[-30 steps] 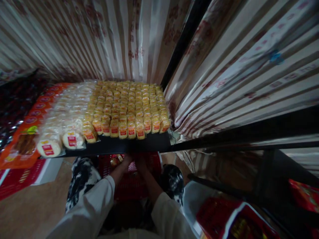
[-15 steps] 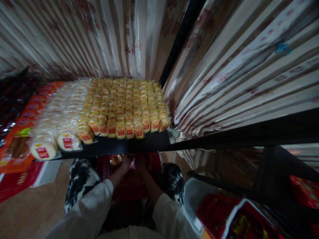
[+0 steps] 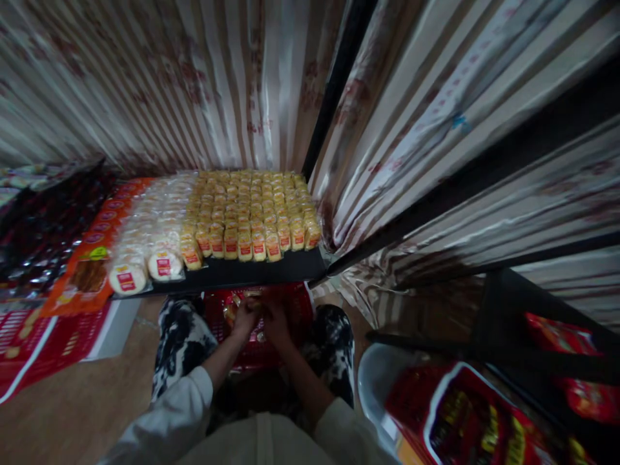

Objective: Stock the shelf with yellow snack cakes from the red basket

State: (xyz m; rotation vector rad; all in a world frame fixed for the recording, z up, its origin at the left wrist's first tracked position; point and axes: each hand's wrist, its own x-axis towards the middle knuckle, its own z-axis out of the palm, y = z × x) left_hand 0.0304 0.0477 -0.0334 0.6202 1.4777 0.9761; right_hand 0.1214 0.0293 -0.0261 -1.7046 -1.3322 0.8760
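My left hand [image 3: 245,319] and my right hand [image 3: 275,324] are close together over a red plastic basket [image 3: 305,310] between my knees. The fingers of both are curled inward around something small at their tips, too dark and blurred to name. Shiny red and gold wrapped packets [image 3: 230,311] lie in the basket beside my left hand. Just beyond, on a black shelf [image 3: 252,270], stand tight rows of small yellow wrapped cakes [image 3: 245,242]. Left of those are larger white round wrapped cakes [image 3: 165,265].
Orange snack packs [image 3: 82,274] and dark glossy packets [image 3: 43,226] fill the shelf's left part. A second red basket [image 3: 62,342] is at lower left. At right are a pale tub [image 3: 372,381], a white-handled red basket [image 3: 436,413] and red packets [image 3: 562,332]. Striped curtains [image 3: 217,97] hang behind.
My view has shifted, showing more of the shelf's left side and the right-hand baskets. Both hands stay together over the basket, and a small brownish-yellow thing now shows between them.
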